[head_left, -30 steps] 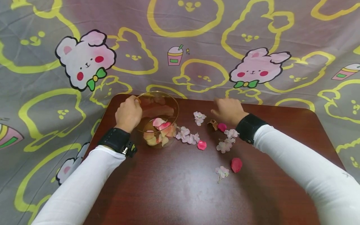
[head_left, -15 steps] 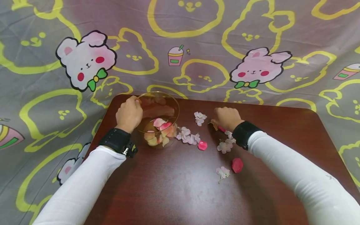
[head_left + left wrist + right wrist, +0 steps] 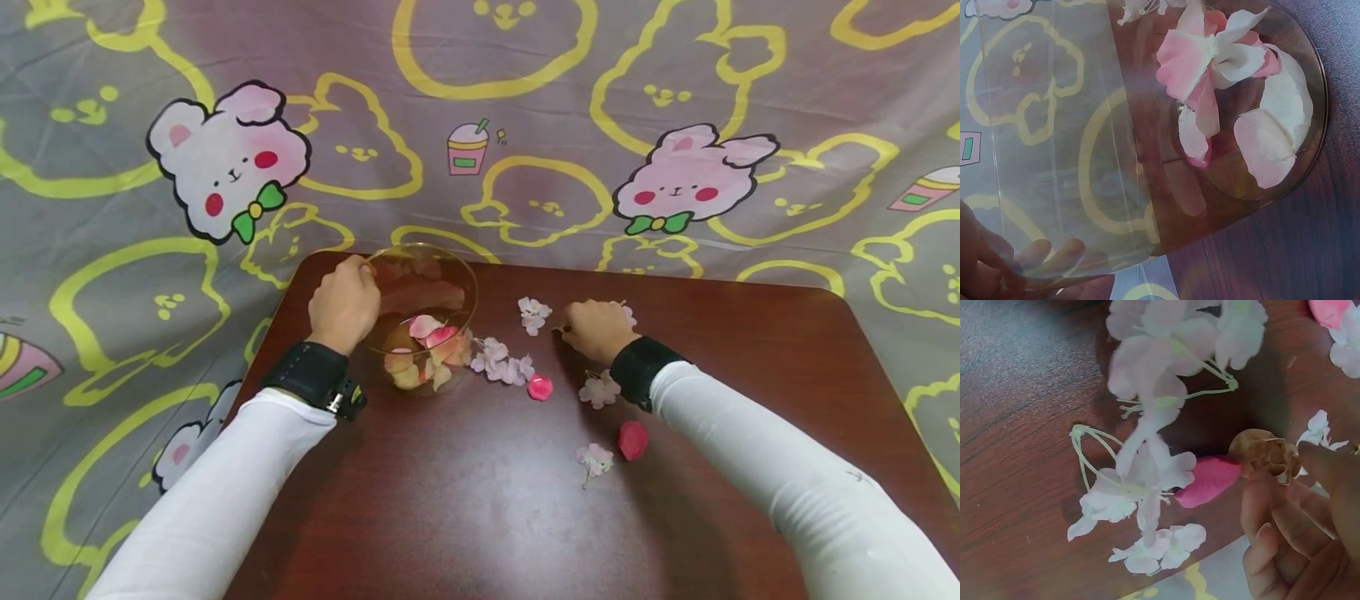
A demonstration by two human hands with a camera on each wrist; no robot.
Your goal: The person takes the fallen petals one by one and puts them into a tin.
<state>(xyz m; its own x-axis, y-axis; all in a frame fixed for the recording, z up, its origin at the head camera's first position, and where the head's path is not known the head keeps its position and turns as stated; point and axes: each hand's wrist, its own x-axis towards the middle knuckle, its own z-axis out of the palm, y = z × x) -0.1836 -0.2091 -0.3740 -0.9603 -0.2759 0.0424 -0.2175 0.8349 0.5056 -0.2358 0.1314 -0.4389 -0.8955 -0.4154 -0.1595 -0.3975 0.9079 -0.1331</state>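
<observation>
My left hand (image 3: 345,304) grips the rim of an amber see-through glass bowl (image 3: 461,287) at the table's back left. Inside the bowl lie pink, white and yellowish petals (image 3: 1272,147), some in a loose clump. On the right, my right hand (image 3: 598,332) is low over the table. Its thumb and fingers pinch a crumpled brown dried flower (image 3: 1260,453), seen in the right wrist view. A magenta petal (image 3: 1210,482) lies right beside it, touching pale blossoms on thin green stems (image 3: 1141,481). In the head view the hand hides the magenta petal.
Pale pink blossoms (image 3: 498,362) and a bright pink petal (image 3: 539,387) lie between bowl and right hand. Nearer are a red petal (image 3: 633,440) and another blossom (image 3: 594,460). A patterned cloth (image 3: 525,108) hangs behind the dark wooden table (image 3: 450,517).
My right hand has come down and toward me, over the brown dried flower and magenta petal, and now pinches the dried flower. My left hand and the bowl have stayed in place.
</observation>
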